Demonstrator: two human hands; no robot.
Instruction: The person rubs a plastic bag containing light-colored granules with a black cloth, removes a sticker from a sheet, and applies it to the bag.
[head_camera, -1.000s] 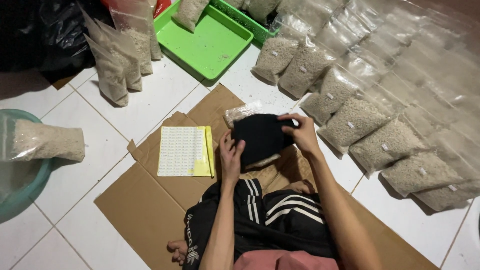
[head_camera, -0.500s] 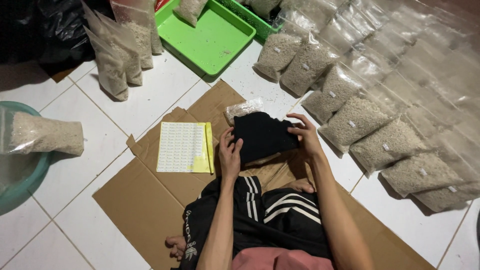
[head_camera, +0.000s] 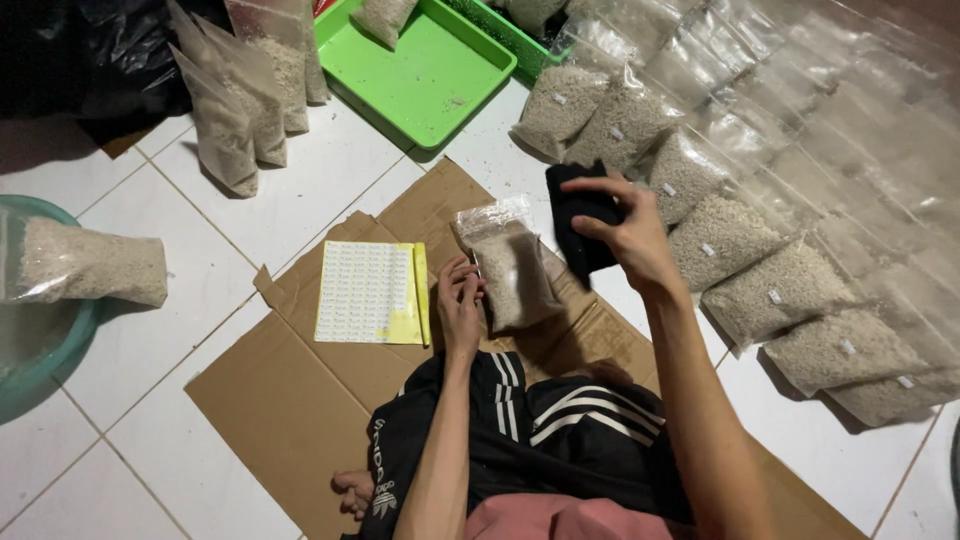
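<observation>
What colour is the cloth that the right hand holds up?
Black; the cloth in the right hand shows plainly in the head view.

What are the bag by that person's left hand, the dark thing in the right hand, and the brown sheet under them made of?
The bag looks like thin clear plastic film: glossy, crinkled, with pale grains showing through. The dark thing in the right hand seems to be soft black cloth, matte and folding limply, though its weave cannot be seen. The brown sheet looks like plain cardboard: dull, with creased flaps and cut edges. The left hand touches the bag.
</observation>
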